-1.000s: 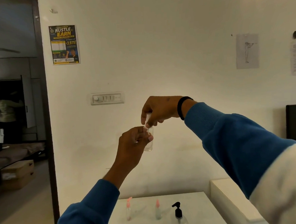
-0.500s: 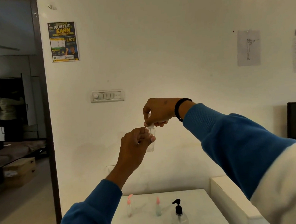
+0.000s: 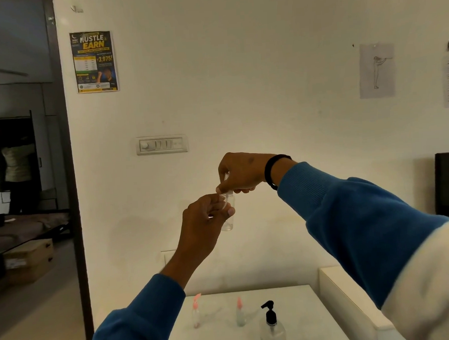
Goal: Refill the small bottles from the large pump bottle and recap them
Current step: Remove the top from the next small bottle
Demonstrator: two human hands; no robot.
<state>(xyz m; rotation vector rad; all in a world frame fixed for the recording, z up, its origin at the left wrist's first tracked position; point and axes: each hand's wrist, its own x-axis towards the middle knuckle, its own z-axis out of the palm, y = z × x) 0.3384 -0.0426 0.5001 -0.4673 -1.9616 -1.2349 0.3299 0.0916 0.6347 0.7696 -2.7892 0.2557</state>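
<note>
Your left hand (image 3: 205, 220) grips a clear bottle (image 3: 228, 216) upright in midair, contents hard to tell; right hand (image 3: 240, 173) pinches its cap. Pump bottle (image 3: 272, 328) stands on the tabletop (image 3: 317, 321).

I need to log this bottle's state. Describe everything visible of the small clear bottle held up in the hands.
The small clear bottle is a slim cylinder, apparently plastic, held upright in the air before the wall, well above the table. The left hand grips its body from the side. The right hand pinches its top from above, hiding any cap. Its fill level cannot be judged.
</note>
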